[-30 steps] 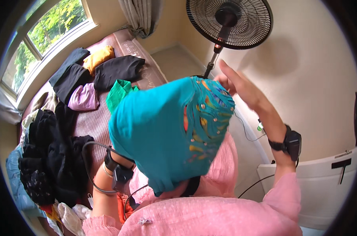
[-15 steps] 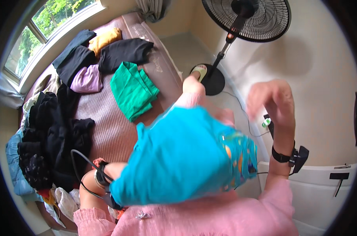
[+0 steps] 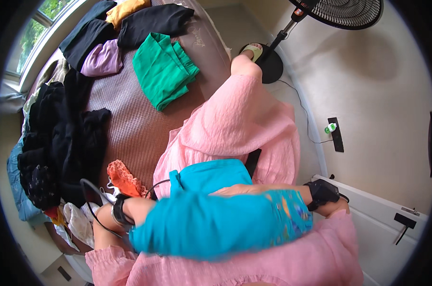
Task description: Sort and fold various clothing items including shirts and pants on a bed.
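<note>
A turquoise garment (image 3: 216, 229) with a colourful print at its right end is spread over my lap, its near part raised and folded over, blurred by motion. I cannot tell which kind of garment it is. My left wrist goes in under the garment's left end, and the cloth hides that hand. Across the garment lies my right hand (image 3: 242, 189), stretched flat and pointing left, partly covered by the raised fold. The garment's far part (image 3: 211, 174) rests on my pink skirt (image 3: 230, 128).
On the bed (image 3: 120, 138) lie folded green (image 3: 163, 71), lilac (image 3: 103, 58), yellow and dark clothes. A black clothes heap (image 3: 63, 138) is at left, orange lace-edged cloth (image 3: 125, 178) nearer me. A standing fan (image 3: 344, 12), its cord and a white door (image 3: 378, 209) are at right.
My right hand has come down from the raised position at right onto the turquoise garment. The garment has moved nearer to my body and been folded over, uncovering my skirt.
</note>
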The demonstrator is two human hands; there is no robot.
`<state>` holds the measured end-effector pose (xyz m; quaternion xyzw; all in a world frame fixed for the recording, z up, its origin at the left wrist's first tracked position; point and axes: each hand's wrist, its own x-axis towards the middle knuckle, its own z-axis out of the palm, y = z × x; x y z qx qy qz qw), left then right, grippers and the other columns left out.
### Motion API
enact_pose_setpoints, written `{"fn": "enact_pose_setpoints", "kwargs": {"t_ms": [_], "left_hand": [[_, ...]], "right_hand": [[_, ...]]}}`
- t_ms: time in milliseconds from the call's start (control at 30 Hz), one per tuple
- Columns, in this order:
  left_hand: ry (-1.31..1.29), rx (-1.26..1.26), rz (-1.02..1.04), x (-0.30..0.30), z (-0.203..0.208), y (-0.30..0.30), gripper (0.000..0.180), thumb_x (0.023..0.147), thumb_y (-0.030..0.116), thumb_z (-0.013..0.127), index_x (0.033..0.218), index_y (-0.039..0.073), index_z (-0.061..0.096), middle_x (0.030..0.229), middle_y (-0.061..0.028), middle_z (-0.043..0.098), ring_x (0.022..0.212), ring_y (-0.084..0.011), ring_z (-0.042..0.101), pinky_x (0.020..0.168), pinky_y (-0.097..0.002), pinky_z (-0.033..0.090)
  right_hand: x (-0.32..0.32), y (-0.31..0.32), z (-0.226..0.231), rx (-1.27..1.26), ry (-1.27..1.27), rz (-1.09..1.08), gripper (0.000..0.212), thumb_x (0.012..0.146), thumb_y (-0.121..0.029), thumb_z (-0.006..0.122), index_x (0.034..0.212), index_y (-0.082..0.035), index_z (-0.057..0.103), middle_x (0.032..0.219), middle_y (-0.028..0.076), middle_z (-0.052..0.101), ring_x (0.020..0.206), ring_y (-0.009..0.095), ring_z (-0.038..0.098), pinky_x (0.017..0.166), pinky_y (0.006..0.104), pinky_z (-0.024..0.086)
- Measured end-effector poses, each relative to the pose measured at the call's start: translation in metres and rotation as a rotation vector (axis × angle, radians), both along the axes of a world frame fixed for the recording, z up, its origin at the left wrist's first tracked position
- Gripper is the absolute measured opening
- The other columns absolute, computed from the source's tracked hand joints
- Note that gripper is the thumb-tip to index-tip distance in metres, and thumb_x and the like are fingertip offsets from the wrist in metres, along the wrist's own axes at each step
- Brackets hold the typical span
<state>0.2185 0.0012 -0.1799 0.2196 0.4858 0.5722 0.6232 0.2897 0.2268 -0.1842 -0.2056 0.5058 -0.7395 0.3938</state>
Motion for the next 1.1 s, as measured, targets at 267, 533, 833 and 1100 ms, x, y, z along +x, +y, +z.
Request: {"fn": "enact_pose_setpoints", "kwargs": {"t_ms": [267,533,833,1100], "left_hand": [[-0.458,-0.247,0.511,-0.046,-0.003,0.013,0.027,0.091,0.02,0.047,0.108,0.002,0.054,0.095,-0.0023,0.06,0.088,-0.013,0.056,0.082,-0.0275,0.043],[0.078,-0.249,0.331,-0.027,0.036,-0.028,0.036,0.093,0.025,0.046,0.067,0.001,0.056,0.059,-0.0026,0.055,0.049,-0.0077,0.048,0.045,-0.0199,0.035],[0.03,-0.068,0.326,-0.016,0.016,0.011,0.079,0.076,0.029,0.073,0.133,-0.001,0.029,0.13,-0.0112,0.039,0.12,-0.021,0.039,0.099,-0.0347,0.034],[0.177,-0.196,0.349,-0.011,-0.034,0.005,0.074,0.075,0.036,0.071,0.131,0.003,0.035,0.128,-0.0109,0.045,0.119,-0.0233,0.043,0.097,-0.0382,0.038]], "right_hand": [[0.018,-0.013,-0.016,-0.005,-0.063,0.072,0.045,0.095,-0.036,0.036,0.127,-0.008,0.048,0.134,0.01,0.043,0.126,0.022,0.037,0.107,0.0375,0.026],[0.011,0.02,0.008,-0.027,-0.05,0.046,0.047,0.094,-0.037,0.035,0.128,-0.007,0.046,0.133,0.01,0.044,0.125,0.022,0.038,0.106,0.0374,0.027],[-0.002,0.023,-0.002,-0.095,-0.339,-0.453,0.049,0.094,-0.039,0.035,0.129,-0.005,0.045,0.132,0.01,0.045,0.124,0.022,0.04,0.106,0.0374,0.028],[-0.007,0.006,-0.011,-0.225,-0.585,-0.743,0.051,0.094,-0.04,0.035,0.129,-0.004,0.043,0.132,0.01,0.045,0.122,0.022,0.041,0.105,0.0374,0.029]]}}
